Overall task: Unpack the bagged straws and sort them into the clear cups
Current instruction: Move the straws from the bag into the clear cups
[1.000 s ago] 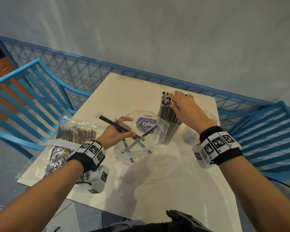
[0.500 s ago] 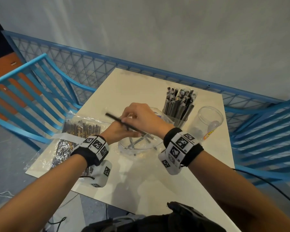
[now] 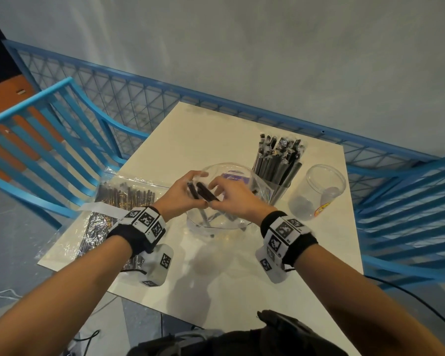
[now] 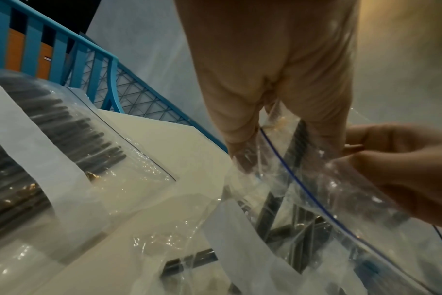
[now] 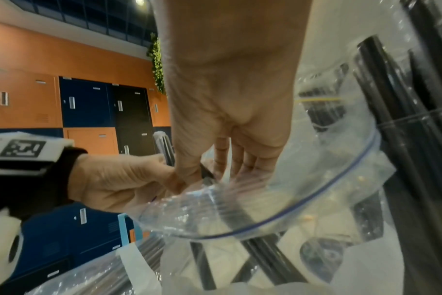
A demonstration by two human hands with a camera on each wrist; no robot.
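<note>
Both hands meet over the open clear zip bag [image 3: 224,223] in the middle of the white table [image 3: 229,273]. My left hand [image 3: 181,194] grips a black straw [image 3: 192,192] above the bag's mouth. My right hand [image 3: 233,199] pinches a second black straw [image 3: 205,196] right beside it; the right wrist view shows that straw [image 5: 207,173] between thumb and fingers. A few more straws lie inside the bag [image 4: 316,191]. Behind the bag a clear cup [image 3: 278,176] stands packed with black straws. An empty clear cup [image 3: 316,194] stands to its right.
A sealed pack of straws [image 3: 113,201] with a white label strip lies at the table's left edge. Blue chairs [image 3: 49,140] stand at left and right, with a blue mesh railing [image 3: 144,98] behind the table. A black cable hangs at lower right.
My right hand left the straws in the full cup and came left to meet my left hand over the bag. The straw in my left hand dropped lower, closer to the bag's mouth.
</note>
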